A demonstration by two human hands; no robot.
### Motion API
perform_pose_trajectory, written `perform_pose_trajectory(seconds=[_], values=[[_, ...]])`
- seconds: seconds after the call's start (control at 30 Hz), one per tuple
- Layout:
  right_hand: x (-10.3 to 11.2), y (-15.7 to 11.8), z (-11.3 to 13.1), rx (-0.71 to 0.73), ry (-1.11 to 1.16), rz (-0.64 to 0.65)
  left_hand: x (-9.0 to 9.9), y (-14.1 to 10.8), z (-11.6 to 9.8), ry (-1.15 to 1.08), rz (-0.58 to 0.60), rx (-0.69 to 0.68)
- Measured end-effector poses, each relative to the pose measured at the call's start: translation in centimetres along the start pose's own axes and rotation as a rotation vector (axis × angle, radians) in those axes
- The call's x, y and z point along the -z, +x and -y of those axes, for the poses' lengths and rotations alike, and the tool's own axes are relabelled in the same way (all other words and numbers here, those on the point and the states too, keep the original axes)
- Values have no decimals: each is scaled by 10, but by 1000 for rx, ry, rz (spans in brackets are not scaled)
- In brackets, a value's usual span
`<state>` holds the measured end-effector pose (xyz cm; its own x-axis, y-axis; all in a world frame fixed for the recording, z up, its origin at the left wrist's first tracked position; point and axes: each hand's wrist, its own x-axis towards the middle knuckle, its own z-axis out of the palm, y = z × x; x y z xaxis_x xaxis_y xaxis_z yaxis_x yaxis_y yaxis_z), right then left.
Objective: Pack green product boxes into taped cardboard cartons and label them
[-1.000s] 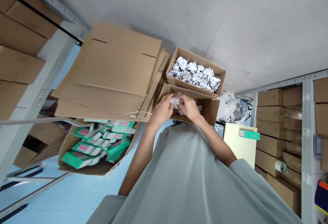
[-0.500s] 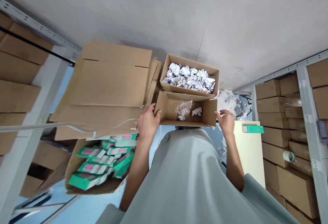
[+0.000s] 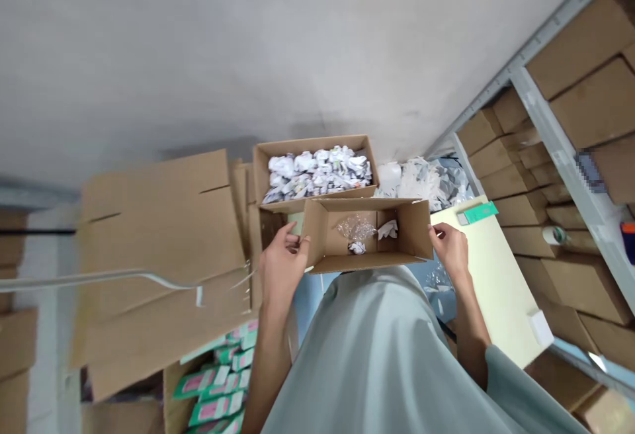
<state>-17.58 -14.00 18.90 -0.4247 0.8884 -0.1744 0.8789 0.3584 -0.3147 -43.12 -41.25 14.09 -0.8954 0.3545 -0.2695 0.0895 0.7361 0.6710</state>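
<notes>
An open cardboard box [image 3: 342, 263] is between my hands, its open top facing me. Inside lie clear bubble wrap [image 3: 356, 227], a small wad of paper [image 3: 356, 247] and a crumpled white piece of paper [image 3: 387, 229]. My left hand [image 3: 284, 263] has its fingers closed on the box's left end. At the opposite end, my right hand [image 3: 450, 247] pinches the upper edge between thumb and fingers. Just behind stands a second cardboard box [image 3: 317, 146] full of crumpled paper [image 3: 317, 173].
Flattened cardboard [image 3: 163, 222] leans at the left, with a white cable [image 3: 124, 282] across it. Below, a carton holds several green-and-pink boxes [image 3: 213, 381]. One green box [image 3: 479, 213] lies on a pale yellow tabletop [image 3: 489, 275]. Shelves of cartons [image 3: 590, 275] line the right.
My hands have closed on the box's ends and shifted it rightward, away from the paper-filled box behind it. The view has turned right, bringing more of the yellow tabletop into sight.
</notes>
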Motion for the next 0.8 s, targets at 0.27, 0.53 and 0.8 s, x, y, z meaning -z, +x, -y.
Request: perform_pose_trajectory(seconds=[0.27,0.53,0.8], values=[[70,-106,-93,-557,121,-264,-93,29,-123,-10,453,-390],[94,-170,-194,-885,99,-479,-207,-46,-239,24,725,-700],[113,-175,-317,-946,93,-501,-321,-144,-308,90,804,-782]])
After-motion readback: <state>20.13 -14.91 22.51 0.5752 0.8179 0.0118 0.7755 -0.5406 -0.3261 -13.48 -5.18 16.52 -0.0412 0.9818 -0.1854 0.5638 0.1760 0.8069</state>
